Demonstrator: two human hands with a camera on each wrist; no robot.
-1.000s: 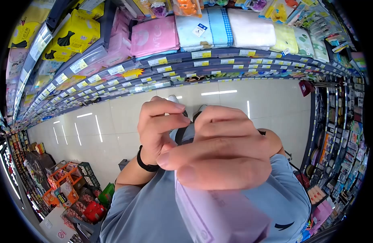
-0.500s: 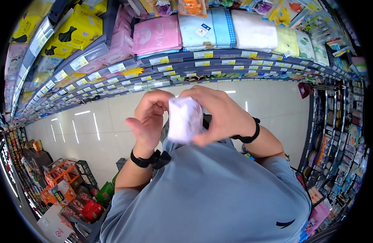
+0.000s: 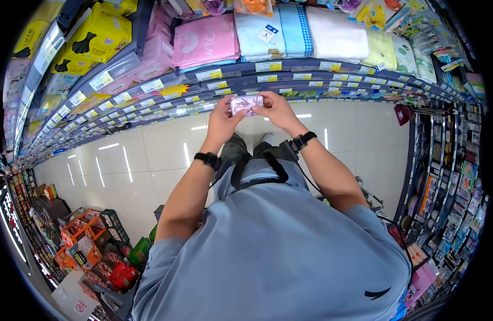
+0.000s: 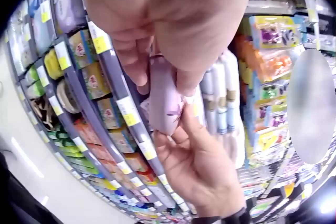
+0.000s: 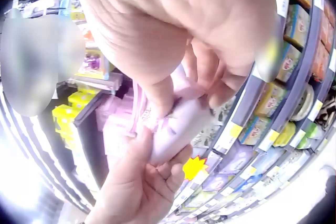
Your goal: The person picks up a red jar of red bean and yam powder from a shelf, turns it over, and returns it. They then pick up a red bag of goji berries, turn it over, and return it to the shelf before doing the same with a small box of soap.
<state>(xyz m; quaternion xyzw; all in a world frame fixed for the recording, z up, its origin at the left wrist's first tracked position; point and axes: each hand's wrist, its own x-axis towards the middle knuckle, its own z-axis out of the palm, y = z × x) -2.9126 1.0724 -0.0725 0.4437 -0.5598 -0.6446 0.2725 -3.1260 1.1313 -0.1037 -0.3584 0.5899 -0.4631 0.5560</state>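
Observation:
A small lilac box (image 3: 246,101) with a purple flower print is held out at arm's length in front of the shelf edge. My left hand (image 3: 221,122) grips its left end, thumb at the near side. At the other end my right hand (image 3: 282,115) pinches it, the thumb lying across the printed face. From the left wrist view the box (image 4: 164,100) shows a plain lilac side with rounded corners. The right wrist view has both thumbs pressed on the box (image 5: 184,124), and fingers cover its ends.
Folded towels, pink (image 3: 206,40), blue (image 3: 270,32) and white (image 3: 334,35), lie on the shelf ahead. Yellow packs (image 3: 99,40) fill the left shelf. Shelf edges with price tags (image 3: 268,67) run just beyond the hands. Behind left stands an orange display (image 3: 86,230) on the tiled floor (image 3: 161,187).
The box has gone from close under the head camera, in the right hand, down and out toward the shelf. The left hand, its thumb spread half a second ago, now grips the box too.

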